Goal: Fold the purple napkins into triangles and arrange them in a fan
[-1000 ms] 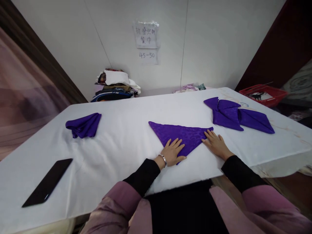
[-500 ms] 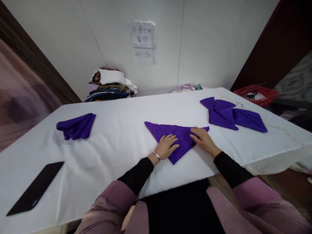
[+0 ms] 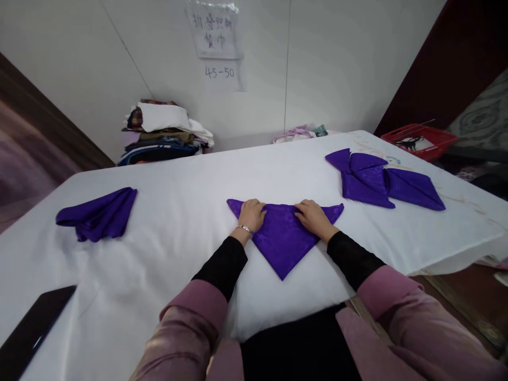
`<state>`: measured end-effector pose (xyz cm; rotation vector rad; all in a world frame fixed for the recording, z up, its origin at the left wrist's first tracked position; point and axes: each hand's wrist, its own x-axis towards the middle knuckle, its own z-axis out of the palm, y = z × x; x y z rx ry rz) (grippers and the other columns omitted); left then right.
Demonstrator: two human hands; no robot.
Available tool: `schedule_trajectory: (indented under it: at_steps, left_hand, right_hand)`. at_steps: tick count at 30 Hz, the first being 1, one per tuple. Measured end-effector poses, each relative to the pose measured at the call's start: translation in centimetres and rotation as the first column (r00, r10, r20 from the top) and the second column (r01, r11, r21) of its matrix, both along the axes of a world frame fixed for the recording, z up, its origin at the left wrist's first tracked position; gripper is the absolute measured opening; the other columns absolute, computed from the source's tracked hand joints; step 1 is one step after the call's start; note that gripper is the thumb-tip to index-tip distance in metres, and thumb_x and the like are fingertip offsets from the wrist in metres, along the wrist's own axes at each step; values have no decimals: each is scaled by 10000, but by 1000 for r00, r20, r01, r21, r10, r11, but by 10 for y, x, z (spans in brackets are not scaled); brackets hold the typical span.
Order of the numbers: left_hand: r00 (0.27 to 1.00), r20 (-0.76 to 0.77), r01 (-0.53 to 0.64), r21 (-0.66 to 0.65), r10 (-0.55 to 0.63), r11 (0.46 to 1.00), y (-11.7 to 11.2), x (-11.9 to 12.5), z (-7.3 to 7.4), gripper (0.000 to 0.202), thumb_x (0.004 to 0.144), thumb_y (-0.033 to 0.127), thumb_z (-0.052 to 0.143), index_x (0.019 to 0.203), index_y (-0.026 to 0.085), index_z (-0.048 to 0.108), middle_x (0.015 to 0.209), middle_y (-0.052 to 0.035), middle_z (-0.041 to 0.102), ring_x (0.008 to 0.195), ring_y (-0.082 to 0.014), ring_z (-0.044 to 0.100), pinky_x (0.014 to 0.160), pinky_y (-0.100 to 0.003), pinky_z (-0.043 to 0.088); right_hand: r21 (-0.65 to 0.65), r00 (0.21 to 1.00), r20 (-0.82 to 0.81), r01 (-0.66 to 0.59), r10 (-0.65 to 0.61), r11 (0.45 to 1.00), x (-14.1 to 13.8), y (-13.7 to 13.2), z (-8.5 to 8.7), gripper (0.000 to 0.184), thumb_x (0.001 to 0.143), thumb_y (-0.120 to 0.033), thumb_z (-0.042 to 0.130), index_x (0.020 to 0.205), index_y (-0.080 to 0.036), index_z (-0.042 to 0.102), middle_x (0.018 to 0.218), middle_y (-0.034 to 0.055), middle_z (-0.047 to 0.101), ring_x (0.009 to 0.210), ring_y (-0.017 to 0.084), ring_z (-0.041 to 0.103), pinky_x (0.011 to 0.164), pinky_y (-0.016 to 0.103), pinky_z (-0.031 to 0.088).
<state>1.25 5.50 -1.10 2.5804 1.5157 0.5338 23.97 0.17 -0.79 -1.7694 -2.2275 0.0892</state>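
A purple cloth napkin (image 3: 282,238), folded into a triangle, lies flat before me with its point toward me and its long folded edge away. My left hand (image 3: 252,216) grips that far edge left of the middle, fingers curled over it and thumb on top. To the right, my right hand (image 3: 313,217) pinches the same edge in the same manner. The napkin's two side corners stick out beyond my hands. A silver bracelet (image 3: 244,229) circles my left wrist.
Folded purple napkins (image 3: 365,180) lie at the right; a pleated purple napkin (image 3: 101,214) lies at the left. A dark flat panel (image 3: 37,328) rests at the near left of the white-covered table (image 3: 178,211). Behind are stacked clothes (image 3: 162,132) and a red basket (image 3: 420,140).
Both hands have gone from lying on the napkin to gripping its far edge. My left hand moved up and left, my right slightly inward. The view has shifted a little.
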Motion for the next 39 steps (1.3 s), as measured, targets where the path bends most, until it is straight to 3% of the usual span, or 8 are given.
schedule_trajectory:
  at_steps: [9, 14, 17, 20, 24, 30, 35, 39]
  left_hand:
    - [990, 129, 59, -30, -55, 998, 6, -5, -3, 79, 804, 155, 533, 823, 224, 565, 956, -34, 620, 1032, -208, 528, 1035, -437, 310]
    - [984, 154, 95, -18, -91, 995, 6, -7, 1, 74, 819, 168, 499, 834, 238, 520, 918, -6, 640, 1043, -190, 546, 1112, -464, 197]
    - [988, 139, 60, -3, -59, 998, 9, -5, 8, 75, 817, 175, 502, 836, 241, 533, 864, 3, 637, 938, -180, 573, 1113, -440, 222]
    - [986, 166, 18, -4, -17, 1000, 15, -1, 11, 130, 814, 174, 510, 915, 234, 565, 930, -14, 656, 972, -191, 569, 1096, -422, 267]
    - [984, 177, -3, -46, 11, 999, 24, 2, 1, 231, 824, 182, 508, 1038, 205, 590, 1007, -45, 671, 1002, -206, 574, 1039, -405, 347]
    - [988, 152, 4, -71, 7, 997, 30, 1, -13, 262, 836, 184, 492, 1068, 179, 611, 1008, -67, 676, 1010, -217, 580, 966, -380, 415]
    - [988, 147, 34, 17, -36, 999, 10, 6, 4, 295, 862, 218, 472, 1131, 180, 587, 1148, -83, 637, 1133, -222, 524, 1053, -416, 334]
    - [975, 67, 219, -106, -213, 970, -23, 22, 11, 401, 904, 400, 431, 1250, 218, 520, 1355, -78, 517, 1283, -233, 411, 1107, -473, 247]
  right_hand:
    - [77, 980, -191, -36, 50, 996, 4, 10, -10, 112, 848, -156, 502, 788, -190, 591, 852, 55, 591, 837, 197, 503, 789, 319, 378]
    - [112, 955, -293, -6, 39, 994, 3, 7, -10, 94, 859, -174, 461, 820, -203, 543, 830, 47, 599, 799, 195, 519, 763, 323, 390]
    - [93, 952, -305, 35, -5, 995, 3, 8, -11, 112, 872, -210, 439, 841, -209, 547, 813, 53, 602, 776, 204, 529, 729, 323, 407]
    - [97, 954, -299, 60, -29, 993, 3, 9, -12, 133, 882, -225, 430, 840, -209, 556, 818, 56, 609, 783, 207, 536, 725, 322, 416]
    - [117, 965, -255, 84, -51, 990, 2, 12, -13, 151, 887, -218, 432, 819, -203, 566, 819, 60, 615, 794, 209, 532, 751, 325, 416]
    - [113, 982, -156, 121, -102, 986, 3, 16, -17, 155, 896, -224, 448, 841, -193, 590, 842, 66, 614, 822, 219, 525, 772, 329, 404]
    - [94, 987, -107, 130, -120, 987, 2, 16, -16, 176, 906, -240, 442, 879, -192, 610, 869, 76, 616, 857, 226, 529, 793, 344, 400]
    - [72, 987, -89, 141, -134, 987, 3, 16, -16, 192, 910, -242, 439, 906, -188, 623, 888, 84, 623, 885, 232, 536, 819, 354, 403]
